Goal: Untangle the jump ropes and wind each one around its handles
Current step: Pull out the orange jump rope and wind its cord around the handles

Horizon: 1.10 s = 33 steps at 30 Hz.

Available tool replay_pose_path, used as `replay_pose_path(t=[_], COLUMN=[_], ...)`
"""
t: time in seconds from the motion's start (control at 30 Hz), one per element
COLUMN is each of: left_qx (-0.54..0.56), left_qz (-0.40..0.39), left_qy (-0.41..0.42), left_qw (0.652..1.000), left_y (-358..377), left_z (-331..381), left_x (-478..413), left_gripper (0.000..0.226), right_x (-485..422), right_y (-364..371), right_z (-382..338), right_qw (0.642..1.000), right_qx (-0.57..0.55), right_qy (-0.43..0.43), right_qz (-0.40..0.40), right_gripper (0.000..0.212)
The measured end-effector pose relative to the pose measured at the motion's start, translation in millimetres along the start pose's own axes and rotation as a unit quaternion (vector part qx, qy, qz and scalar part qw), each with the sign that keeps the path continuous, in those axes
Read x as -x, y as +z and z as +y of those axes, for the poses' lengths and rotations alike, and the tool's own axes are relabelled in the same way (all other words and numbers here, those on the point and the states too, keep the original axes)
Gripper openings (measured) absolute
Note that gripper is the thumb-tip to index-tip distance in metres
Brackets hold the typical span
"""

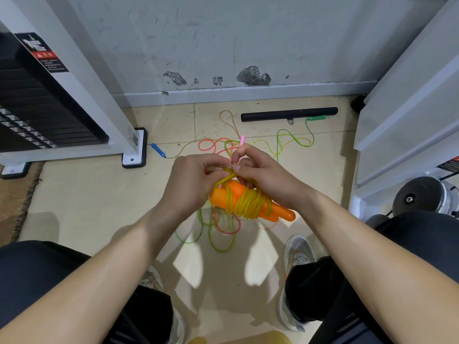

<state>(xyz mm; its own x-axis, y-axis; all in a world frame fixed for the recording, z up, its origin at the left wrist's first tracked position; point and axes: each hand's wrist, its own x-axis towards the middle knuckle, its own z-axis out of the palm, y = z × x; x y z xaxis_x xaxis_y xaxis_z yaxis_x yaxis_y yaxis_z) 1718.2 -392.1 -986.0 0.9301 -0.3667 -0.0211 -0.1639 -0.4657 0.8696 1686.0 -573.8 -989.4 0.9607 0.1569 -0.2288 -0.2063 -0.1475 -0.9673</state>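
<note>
Forearms bare, converging forward; left grip (pixel 196 181) curled, pinching yellow cord (pixel 248 203); right grip (pixel 264 173) curled, thumb and forefinger pinching same cord; grips just beside each other

Handles (pixel 280 212) above ropes (pixel 227 145) on floor (pixel 99 194)

A gym: weight-stack machine (pixel 37 108), black bar (pixel 289 114) (on the tiles), weight plates (pixel 419 194)

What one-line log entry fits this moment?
stage: yellow rope wound round orange handles | left hand: pinches rope | right hand: pinches rope | floor: other ropes tangled
</note>
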Motion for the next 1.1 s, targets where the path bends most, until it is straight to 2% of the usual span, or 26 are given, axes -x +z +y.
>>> replay_pose_path(t=[0.13, 0.23, 0.37, 0.5, 0.6, 0.83, 0.97, 1.1], left_qx=[-0.038, -0.045, -0.074, -0.066, -0.043, -0.044, -0.027, -0.069], left_qz=[0.051, 0.074, 0.108, 0.135, 0.145, 0.134, 0.115, 0.114], left_qy=[0.066, 0.112, 0.157, 0.15, 0.127, 0.112, 0.098, 0.109], left_qw=[0.996, 0.99, 0.979, 0.977, 0.98, 0.984, 0.988, 0.985], left_y=[4.6, 9.5, 11.3, 13.7, 14.8, 15.6, 16.8, 15.7], left_z=[-0.6, -1.5, -3.1, -3.1, -6.2, -7.2, -8.8, -14.2], left_x=[2.0, 3.6, 3.8, 3.4, 0.7, 2.9, 3.5, 0.7], left_gripper=[0.026, 0.017, 0.016, 0.018, 0.017, 0.022, 0.017, 0.013], right_x=[-1.6, -1.6, -0.3, 0.7, 1.1, -3.8, -5.6, -6.9], right_y=[4.1, 8.8, 12.1, 13.9, 14.4, 17.5, 20.7, 19.4], right_z=[-0.7, 0.0, 1.3, 3.6, 9.3, 29.3, 29.8, 29.8], right_qw=[0.998, 0.985, 0.971, 0.95, 0.936, 0.874, 0.863, 0.859], right_qx=[0.022, 0.117, 0.157, 0.211, 0.249, 0.385, 0.42, 0.447], right_qy=[0.004, -0.026, -0.085, -0.145, -0.186, -0.255, -0.23, -0.193], right_qz=[0.065, 0.12, 0.159, 0.179, 0.166, 0.154, 0.164, 0.158], right_gripper=[0.016, 0.023, 0.026, 0.028, 0.029, 0.025, 0.027, 0.032])
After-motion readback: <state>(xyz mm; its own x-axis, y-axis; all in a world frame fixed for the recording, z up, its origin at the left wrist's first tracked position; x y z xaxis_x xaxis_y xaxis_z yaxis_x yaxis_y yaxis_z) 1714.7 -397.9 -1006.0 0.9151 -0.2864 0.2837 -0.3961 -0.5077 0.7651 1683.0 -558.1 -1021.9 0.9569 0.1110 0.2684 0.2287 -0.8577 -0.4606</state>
